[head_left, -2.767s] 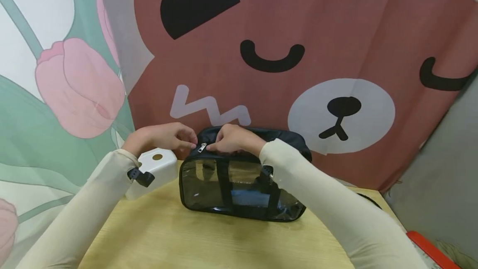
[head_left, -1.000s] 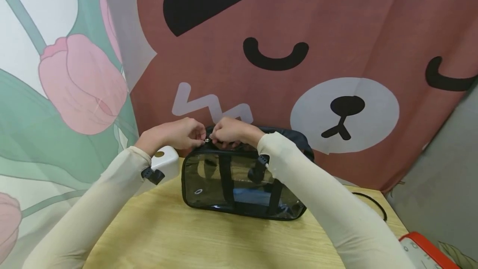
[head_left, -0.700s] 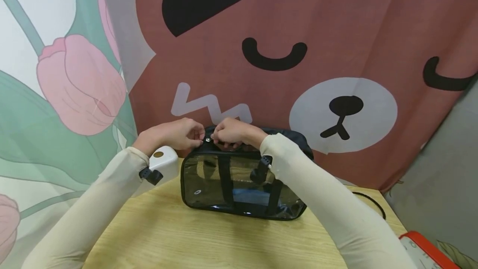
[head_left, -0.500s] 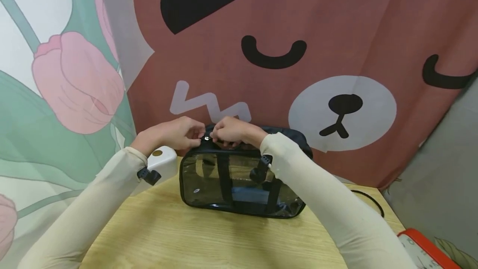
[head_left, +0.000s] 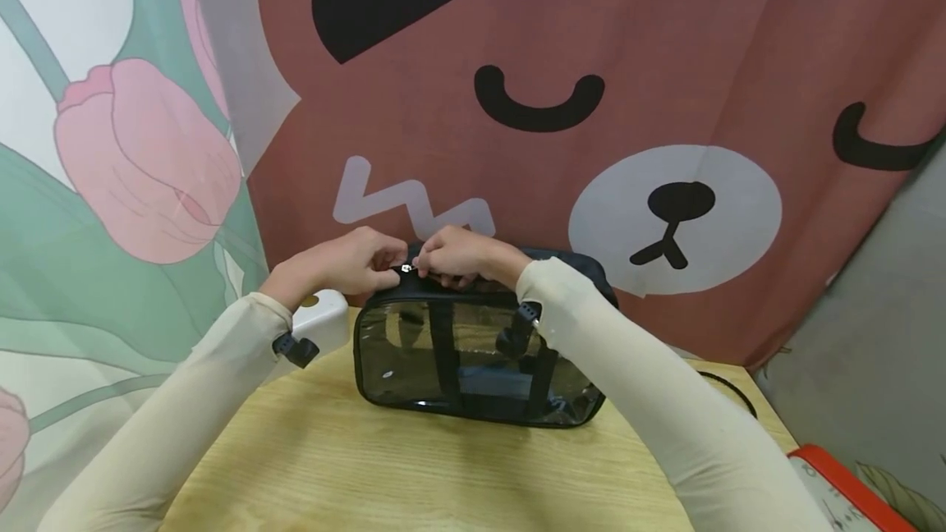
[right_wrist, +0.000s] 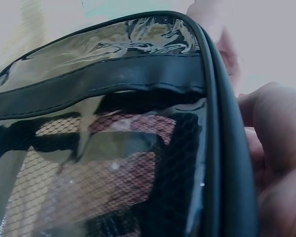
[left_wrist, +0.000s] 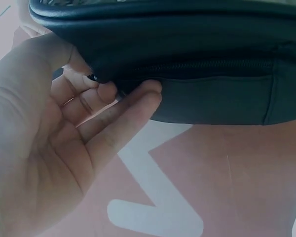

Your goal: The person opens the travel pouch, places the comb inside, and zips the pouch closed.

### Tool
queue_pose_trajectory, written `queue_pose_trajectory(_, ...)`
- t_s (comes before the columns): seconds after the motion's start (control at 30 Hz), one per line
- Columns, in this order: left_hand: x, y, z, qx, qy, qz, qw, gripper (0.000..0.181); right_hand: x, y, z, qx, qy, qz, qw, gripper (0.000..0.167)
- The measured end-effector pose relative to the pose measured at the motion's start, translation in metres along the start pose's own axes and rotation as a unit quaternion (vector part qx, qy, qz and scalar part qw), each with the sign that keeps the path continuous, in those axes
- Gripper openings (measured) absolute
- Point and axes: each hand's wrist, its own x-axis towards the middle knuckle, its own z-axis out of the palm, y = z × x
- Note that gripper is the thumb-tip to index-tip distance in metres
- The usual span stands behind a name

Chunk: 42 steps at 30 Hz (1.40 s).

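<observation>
A black bag [head_left: 484, 405] with clear panels stands on the table. Near the left end of its top is a silver zipper slider [head_left: 406, 268]; the right hand [head_left: 464, 254] pinches its pull from the right. Thumb and fingers of the left hand [head_left: 356, 263] pinch the bag's top edge just left of the slider. In the left wrist view, the left hand [left_wrist: 49, 133] holds the corner of the bag [left_wrist: 212, 101], with a line of zipper teeth [left_wrist: 212, 64] beside it. The right wrist view shows the clear side of the bag [right_wrist: 123, 74], which partly hides the right hand [right_wrist: 281, 133].
A white container [head_left: 325, 320] stands left of the bag, partly behind the left wrist. A black cord [head_left: 732, 388] lies at the right on the wooden table [head_left: 414, 474]. A red-edged object [head_left: 850, 487] is at the lower right. Printed cloth hangs behind.
The right hand has moved slightly left and taken hold of the zipper pull, which hung free earlier. The left hand has shifted a little right and up. The bag has barely moved.
</observation>
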Motion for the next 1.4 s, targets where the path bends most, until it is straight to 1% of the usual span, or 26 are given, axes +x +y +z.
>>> queue_pose_trajectory(0.2,0.002,-0.001,0.002,-0.003,0.000,0.000,1.0000,0.023,-0.002,0.002,0.000,-0.016,-0.001,-0.004,0.9999,0.031)
queue_pose_trajectory(0.4,0.002,-0.001,0.003,-0.004,-0.001,-0.006,1.0000,0.018,-0.005,0.003,0.000,-0.023,-0.003,-0.005,0.9997,0.032)
queue_pose_trajectory(0.63,-0.001,-0.003,0.001,-0.008,0.007,-0.004,0.9999,0.014,-0.008,0.005,-0.003,-0.014,-0.004,0.001,0.9999,0.030)
queue_pose_trajectory(0.8,-0.004,-0.006,-0.004,-0.018,-0.006,-0.014,0.9997,0.005,-0.011,0.008,-0.009,-0.012,0.005,0.006,0.9999,0.030)
queue_pose_trajectory(0.93,-0.005,-0.007,-0.006,-0.023,-0.017,-0.014,0.9995,0.004,-0.013,0.012,-0.013,-0.008,0.010,0.008,0.9999,0.031)
queue_pose_trajectory(1.07,-0.005,-0.007,-0.004,-0.022,-0.021,-0.016,0.9994,0.004,-0.015,0.017,-0.014,-0.004,0.008,0.007,0.9999,0.031)
queue_pose_trajectory(1.3,-0.004,-0.006,-0.002,-0.017,-0.006,-0.018,0.9997,0.005,-0.020,0.022,-0.017,0.002,0.007,0.000,1.0000,0.031)
queue_pose_trajectory(1.4,-0.004,-0.006,-0.003,-0.020,-0.008,-0.020,0.9996,0.005,-0.022,0.025,-0.020,0.003,0.007,0.001,1.0000,0.031)
